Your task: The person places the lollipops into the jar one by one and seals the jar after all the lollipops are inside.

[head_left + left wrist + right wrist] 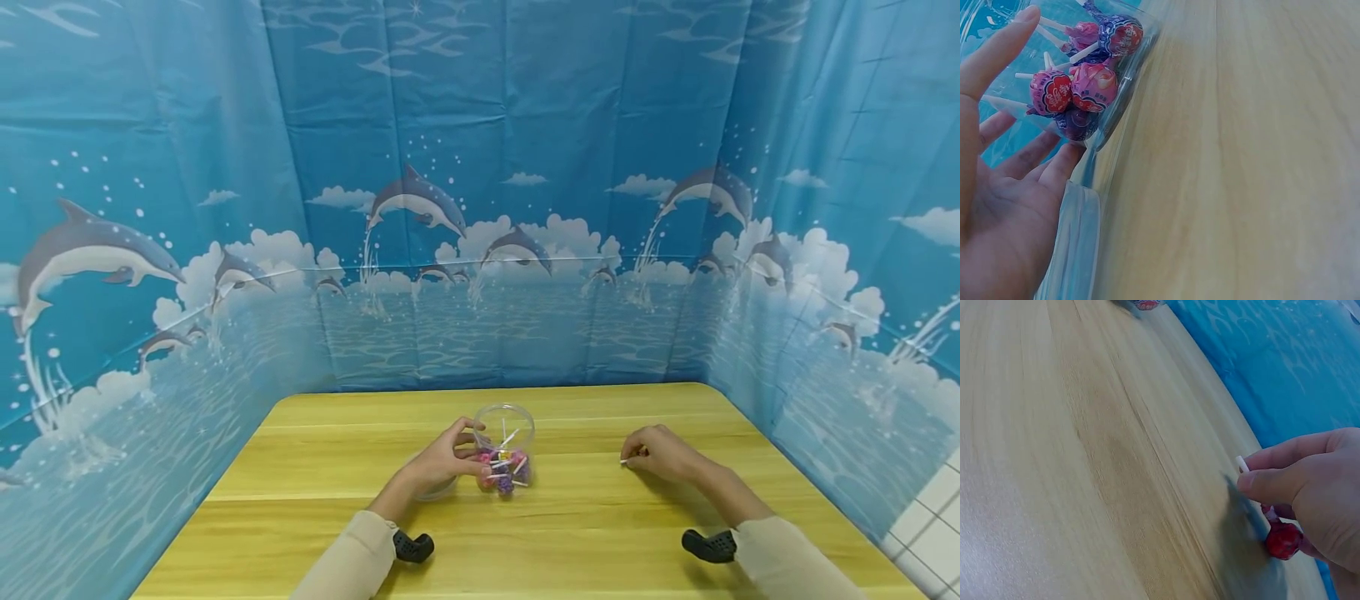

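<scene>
My left hand (444, 458) holds a clear plastic jar (504, 410) by its left side, the thumb and fingers spread around the wall. Several wrapped lollipops (504, 475), pink and purple with white sticks, lie in the jar's lower part. From close up, the left wrist view shows the left hand (1010, 194) at the jar and the lollipops (1094, 86) through its wall. Off to the right, my right hand (663, 452) pinches a lollipop (1284, 540) with a red wrapper by its white stick (1242, 464), above the table. The right hand (1316, 487) partly hides it.
A clear round lid-like piece (437, 492) lies on the table under the left wrist, left of the jar. The yellow wooden table (577, 533) has rounded far corners. A blue dolphin-print curtain (480, 333) hangs behind and beside it.
</scene>
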Available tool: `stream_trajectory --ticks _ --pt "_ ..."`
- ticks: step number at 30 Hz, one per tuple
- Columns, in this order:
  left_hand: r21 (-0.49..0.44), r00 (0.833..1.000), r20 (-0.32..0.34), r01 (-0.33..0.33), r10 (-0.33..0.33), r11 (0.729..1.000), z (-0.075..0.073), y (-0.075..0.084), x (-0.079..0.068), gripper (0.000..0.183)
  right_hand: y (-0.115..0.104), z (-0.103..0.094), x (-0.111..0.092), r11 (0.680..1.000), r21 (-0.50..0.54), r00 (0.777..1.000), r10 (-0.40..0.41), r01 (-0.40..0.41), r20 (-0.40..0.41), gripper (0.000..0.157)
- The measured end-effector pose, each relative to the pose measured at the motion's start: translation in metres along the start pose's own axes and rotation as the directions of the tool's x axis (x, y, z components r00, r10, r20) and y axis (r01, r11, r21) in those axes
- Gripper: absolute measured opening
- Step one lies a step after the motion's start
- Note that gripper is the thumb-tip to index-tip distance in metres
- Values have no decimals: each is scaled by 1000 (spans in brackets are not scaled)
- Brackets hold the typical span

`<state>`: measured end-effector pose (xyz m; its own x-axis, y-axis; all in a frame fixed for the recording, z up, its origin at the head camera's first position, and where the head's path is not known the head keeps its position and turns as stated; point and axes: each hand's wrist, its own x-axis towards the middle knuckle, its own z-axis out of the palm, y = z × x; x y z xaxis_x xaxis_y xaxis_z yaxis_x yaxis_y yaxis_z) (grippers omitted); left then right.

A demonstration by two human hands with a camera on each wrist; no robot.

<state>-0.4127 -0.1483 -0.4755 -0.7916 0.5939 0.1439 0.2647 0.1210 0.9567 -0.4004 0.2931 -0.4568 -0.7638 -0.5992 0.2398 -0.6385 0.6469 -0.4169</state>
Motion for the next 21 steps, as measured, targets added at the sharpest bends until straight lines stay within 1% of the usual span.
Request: stream_trajectory --ticks 6,13,16,18,21 --pt "3 1000 -3 8 -8 1000 1 2 -1 64 2 -3 0 1000 -6 999 -6 6 -41 6" --pt "5 1000 -21 19 -19 1000 1 3 -3 64 0 -19 3 995 -95 993 -5 -6 -117 5" --pt "4 1000 -14 21 -21 1000 2 3 -3 63 -4 -25 3 994 -109 989 -2 -14 -146 9" --pt "8 1000 -10 16 -16 1000 2 3 -3 63 -7 -27 3 995 -100 984 2 -20 -178 9" --pt "8 1000 -7 15 -15 1000 3 4 -2 63 -12 -28 4 998 -42 969 41 -53 -242 5"
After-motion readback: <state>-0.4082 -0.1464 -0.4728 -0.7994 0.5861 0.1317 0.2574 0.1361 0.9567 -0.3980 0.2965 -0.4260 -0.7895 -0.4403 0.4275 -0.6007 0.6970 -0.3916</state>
